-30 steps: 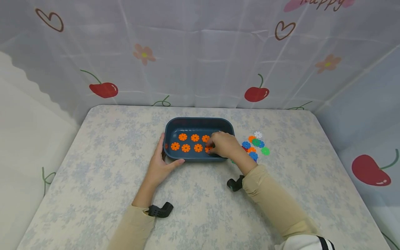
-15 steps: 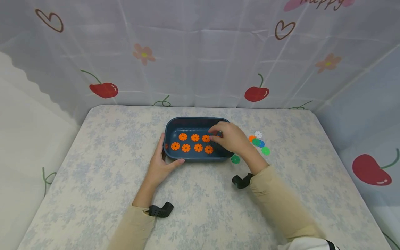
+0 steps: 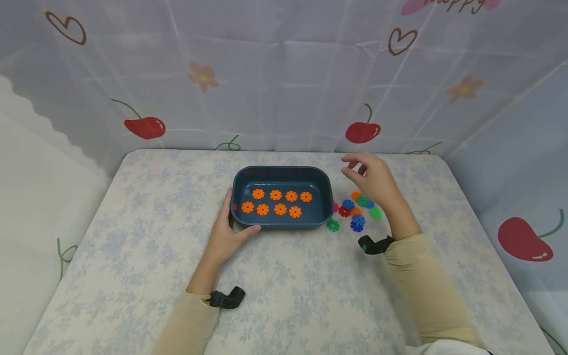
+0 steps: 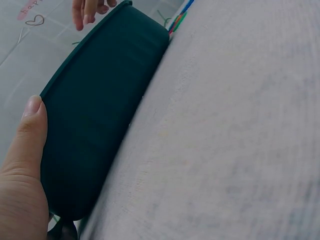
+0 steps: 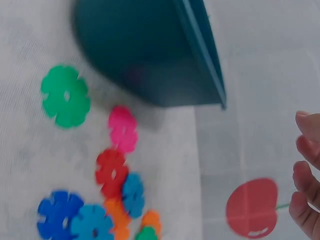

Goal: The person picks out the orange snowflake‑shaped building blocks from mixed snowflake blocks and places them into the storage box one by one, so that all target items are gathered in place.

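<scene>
A dark blue-green rectangular box (image 3: 282, 227) stands on the table with several orange, notched snowflake discs (image 3: 275, 195) lying flat in two rows inside. My left hand (image 3: 226, 236) holds its near left corner, fingers along the left side and thumb across the front wall. In the left wrist view the thumb (image 4: 32, 120) lies against the wall near the rim. To the right of the box, my right hand (image 3: 374, 180) is raised over the table with fingers loosely bent and nothing between thumb and fingertips. Below it lies a loose pile of coloured discs (image 3: 357, 220).
Beside the box's right end lie a green disc (image 3: 333, 225), a red disc (image 3: 344, 211) and a pink disc (image 5: 122, 129), among blue and orange ones. A pale patterned cloth covers the table (image 3: 284, 291). A printed curtain (image 3: 284, 93) hangs behind the far edge.
My right hand has left the box and moved right and up. One more orange disc now shows at the right end of the back row. My left hand stays on the box.
</scene>
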A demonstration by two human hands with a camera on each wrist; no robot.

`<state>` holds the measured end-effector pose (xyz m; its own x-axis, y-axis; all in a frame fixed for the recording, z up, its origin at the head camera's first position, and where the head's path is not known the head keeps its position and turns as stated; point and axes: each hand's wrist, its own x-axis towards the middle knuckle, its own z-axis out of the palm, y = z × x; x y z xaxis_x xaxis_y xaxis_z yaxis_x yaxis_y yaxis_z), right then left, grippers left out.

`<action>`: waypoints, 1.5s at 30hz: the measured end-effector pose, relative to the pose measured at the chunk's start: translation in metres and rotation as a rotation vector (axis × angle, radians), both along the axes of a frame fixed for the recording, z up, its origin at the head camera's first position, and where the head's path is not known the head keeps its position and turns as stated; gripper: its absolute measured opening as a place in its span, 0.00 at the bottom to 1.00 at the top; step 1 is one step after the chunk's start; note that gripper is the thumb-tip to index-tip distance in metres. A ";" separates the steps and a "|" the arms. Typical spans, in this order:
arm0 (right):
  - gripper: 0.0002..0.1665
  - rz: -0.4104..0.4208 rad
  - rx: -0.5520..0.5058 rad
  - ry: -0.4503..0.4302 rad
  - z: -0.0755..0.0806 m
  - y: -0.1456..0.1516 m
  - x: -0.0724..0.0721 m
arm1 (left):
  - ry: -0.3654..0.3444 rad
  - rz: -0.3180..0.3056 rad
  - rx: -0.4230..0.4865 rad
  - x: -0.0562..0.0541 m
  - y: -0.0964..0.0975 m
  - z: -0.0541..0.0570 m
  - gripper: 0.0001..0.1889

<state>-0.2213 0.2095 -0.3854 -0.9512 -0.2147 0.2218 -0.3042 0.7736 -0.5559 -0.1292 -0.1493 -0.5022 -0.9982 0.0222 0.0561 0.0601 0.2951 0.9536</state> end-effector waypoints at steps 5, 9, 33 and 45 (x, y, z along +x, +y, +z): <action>0.20 -0.058 0.066 -0.098 -0.019 0.020 -0.008 | 0.001 0.003 0.007 0.000 0.000 0.001 0.62; 0.21 -0.072 0.153 -0.230 -0.037 0.031 -0.013 | 0.006 0.003 0.007 0.000 0.000 0.001 0.62; 0.19 -0.055 0.219 -0.415 -0.061 0.042 -0.012 | 0.015 -0.001 -0.003 -0.002 -0.002 -0.002 0.63; 0.19 -0.075 0.126 -0.419 -0.069 0.045 -0.018 | 0.017 0.004 -0.009 -0.001 -0.001 -0.003 0.62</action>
